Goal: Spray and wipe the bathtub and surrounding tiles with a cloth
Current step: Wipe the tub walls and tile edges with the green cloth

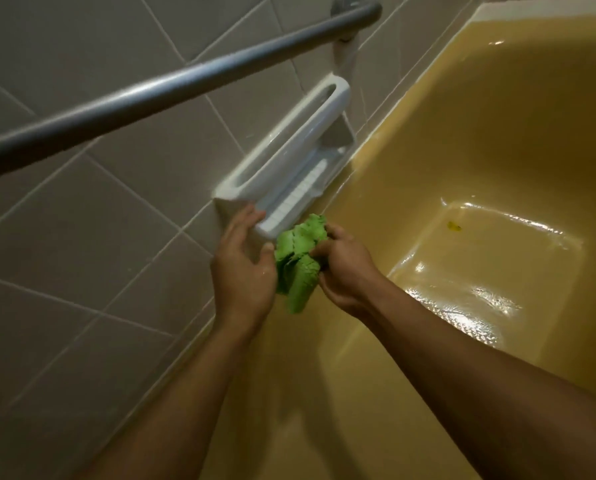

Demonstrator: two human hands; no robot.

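A crumpled green cloth (298,261) hangs between my two hands, just below the near end of a white ceramic soap dish (289,161) set into the wall. My right hand (345,271) grips the cloth from the right. My left hand (243,265) is on the cloth's left side, thumb against it, with its fingers reaching up to the soap dish's corner. The yellow bathtub (463,140) fills the right half of the view, its floor wet and shiny. Grey wall tiles (92,237) cover the left. No spray bottle is in view.
A grey metal grab bar (172,88) runs diagonally across the wall above the soap dish. A small dark yellow speck (454,226) lies on the tub floor. The tub rim (369,150) meets the tiles along a pale caulk line.
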